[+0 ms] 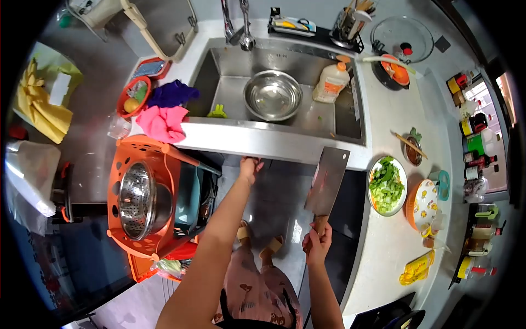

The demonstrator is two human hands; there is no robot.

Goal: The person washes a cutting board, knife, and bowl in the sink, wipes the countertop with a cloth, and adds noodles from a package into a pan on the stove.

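Note:
My right hand is wrapped around the wooden handle of a cleaver. The wide metal blade points up and away from me, its far end overlapping the counter's front edge. My left hand is just below that edge, in front of the sink, with its fingers curled at the top of a dark cabinet door. Part of the grip is hidden. Beyond both hands, a shiny metal bowl stands in the sink, near an orange-capped bottle.
On the right counter stand a plate of chopped greens, a patterned bowl and a yellow packet. An orange rack holding a colander is at left. Pink and purple cloths lie beside the sink.

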